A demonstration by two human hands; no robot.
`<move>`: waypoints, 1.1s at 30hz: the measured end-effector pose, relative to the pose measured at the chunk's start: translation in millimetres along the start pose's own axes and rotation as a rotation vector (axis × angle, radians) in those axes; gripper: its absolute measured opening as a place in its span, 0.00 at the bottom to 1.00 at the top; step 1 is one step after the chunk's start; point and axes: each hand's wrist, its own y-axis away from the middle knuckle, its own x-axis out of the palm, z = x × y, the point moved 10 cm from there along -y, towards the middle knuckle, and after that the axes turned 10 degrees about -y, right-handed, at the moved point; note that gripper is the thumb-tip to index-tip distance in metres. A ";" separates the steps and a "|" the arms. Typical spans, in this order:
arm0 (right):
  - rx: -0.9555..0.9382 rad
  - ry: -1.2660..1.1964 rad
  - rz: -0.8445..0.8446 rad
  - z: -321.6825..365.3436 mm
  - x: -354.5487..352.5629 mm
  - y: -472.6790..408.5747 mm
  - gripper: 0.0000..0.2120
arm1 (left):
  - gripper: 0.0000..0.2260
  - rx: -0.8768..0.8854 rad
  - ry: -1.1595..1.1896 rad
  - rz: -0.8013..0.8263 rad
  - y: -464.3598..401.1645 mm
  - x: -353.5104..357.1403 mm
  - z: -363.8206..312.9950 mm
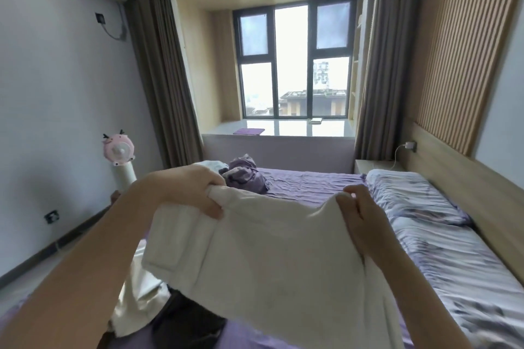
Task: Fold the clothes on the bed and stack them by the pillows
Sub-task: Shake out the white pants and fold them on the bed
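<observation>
I hold a white garment (272, 249) up over the bed (306, 183), stretched between both hands. My left hand (195, 190) grips its upper left edge, where the cloth is doubled into a thick band. My right hand (357, 215) pinches its upper right edge. Below it on the purple sheet lie a dark garment (184, 320) and a cream one (139, 300), partly hidden. A crumpled purple garment (248, 176) and a white one (211, 166) lie at the far end of the bed. Two patterned pillows (411, 195) (459, 269) line the right side by the headboard.
A wooden headboard (465, 190) runs along the right. A nightstand (374, 166) with a charger cable stands beyond the pillows. A pink fan on a white post (119, 151) stands left of the bed. A window ledge (278, 129) and curtains close the far wall.
</observation>
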 end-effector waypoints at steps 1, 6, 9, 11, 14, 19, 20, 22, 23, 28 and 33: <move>0.017 0.023 0.079 0.0 5.5 -2.3 0.02 | 0.09 -0.003 0.033 0.074 2.9 8.6 1.4; 0.210 0.193 0.496 -65.3 73.9 26.3 0.03 | 0.09 -0.085 0.156 0.493 14.0 92.3 9.1; 0.358 0.149 0.560 -134.1 113.9 75.4 0.04 | 0.12 -0.131 0.122 0.600 14.9 169.4 13.0; 0.447 0.120 0.576 -178.9 135.3 116.0 0.04 | 0.14 -0.172 0.112 0.630 19.9 227.8 13.3; 0.578 0.071 0.613 -233.9 160.5 175.8 0.02 | 0.12 -0.232 0.118 0.650 33.1 309.4 12.8; 0.715 -0.004 0.710 -283.1 193.6 237.7 0.12 | 0.11 -0.345 0.144 0.685 54.0 400.4 20.9; 0.721 0.012 0.726 -289.8 200.1 242.5 0.12 | 0.11 -0.356 0.162 0.708 57.4 414.0 22.7; 0.701 0.084 0.760 -300.4 210.8 249.4 0.08 | 0.11 -0.365 0.205 0.749 64.6 435.3 26.4; 0.682 0.127 0.778 -305.4 216.1 252.4 0.07 | 0.11 -0.365 0.231 0.769 68.1 444.3 28.7; 0.592 0.289 0.757 -323.3 237.9 266.6 0.07 | 0.09 -0.336 0.325 0.842 82.3 483.6 44.9; 0.663 0.282 0.773 -334.3 272.1 275.7 0.06 | 0.10 -0.297 0.348 0.854 71.0 520.3 73.4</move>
